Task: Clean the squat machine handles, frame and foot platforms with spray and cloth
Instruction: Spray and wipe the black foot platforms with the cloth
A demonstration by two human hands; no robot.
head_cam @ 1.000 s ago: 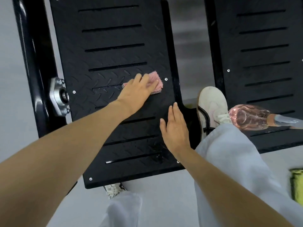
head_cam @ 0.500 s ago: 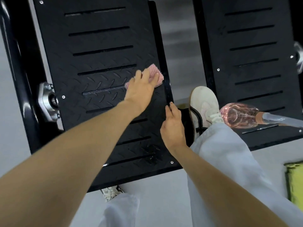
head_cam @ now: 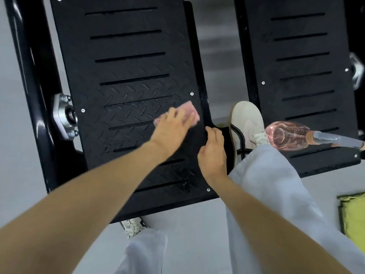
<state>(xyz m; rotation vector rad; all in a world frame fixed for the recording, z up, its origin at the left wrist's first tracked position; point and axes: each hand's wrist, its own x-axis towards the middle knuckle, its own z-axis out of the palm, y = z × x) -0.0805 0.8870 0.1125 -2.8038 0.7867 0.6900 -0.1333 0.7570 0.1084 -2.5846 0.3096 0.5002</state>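
One pink cloth (head_cam: 190, 110) flat on the left foot platform (head_cam: 128, 66), toward its 3 o'clock edge. Pressed there under the left hand (head_cam: 173, 127), fingers spread and laid straight over it, not wrapped round; blurred. At 5 o'clock of the cloth, right hand (head_cam: 213, 151), fingers curled over that platform's rim, gripping it. Further toward 3 o'clock, white shoe (head_cam: 246, 123) planted between the two platforms. Beyond it, clear pink spray bottle (head_cam: 286, 135) lying on its side on the right foot platform (head_cam: 296, 56), grey nozzle pointing to 3 o'clock. At 9 o'clock, black frame tube (head_cam: 29, 76) with a silver bearing (head_cam: 63, 115) bolted on. At 4 o'clock, on the grey floor (head_cam: 197, 224), yellow-green cloth (head_cam: 353, 214).
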